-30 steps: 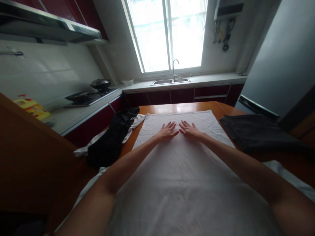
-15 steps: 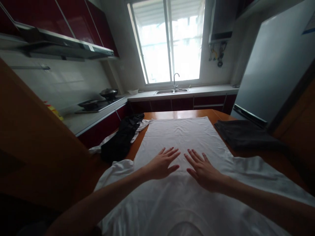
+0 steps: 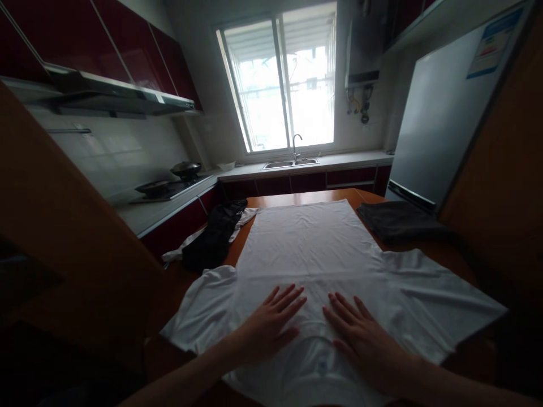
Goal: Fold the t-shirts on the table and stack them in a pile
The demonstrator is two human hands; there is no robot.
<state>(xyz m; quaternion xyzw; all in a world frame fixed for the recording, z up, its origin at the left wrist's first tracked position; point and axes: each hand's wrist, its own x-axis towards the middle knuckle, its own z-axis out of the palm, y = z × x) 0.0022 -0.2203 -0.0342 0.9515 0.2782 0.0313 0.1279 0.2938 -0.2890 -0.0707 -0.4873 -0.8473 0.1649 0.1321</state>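
Note:
A white T-shirt [image 3: 305, 243] lies spread out on the wooden table, its neckline towards me and its hem at the far side. Both sleeves stick out to the sides, and small wrinkles run over the cloth. My left hand [image 3: 274, 322] rests on the upper part of the shirt, left of the neckline, fingers stretched out and slightly spread. Opposite it, my right hand [image 3: 360, 333] lies on the cloth right of the neckline, fingers also extended. Neither hand grips the fabric.
Black and white clothing [image 3: 214, 234] lies at the table's left side. A folded dark grey cloth [image 3: 396, 220] sits at the right. Beyond the wooden table [image 3: 305, 196] are a sink [image 3: 291, 164], a stove with pans [image 3: 185, 169] and a fridge [image 3: 436, 118].
Both hands have slid back over the shirt towards me, nearer the neckline. My view has shifted, so both sleeves and the neckline show more fully.

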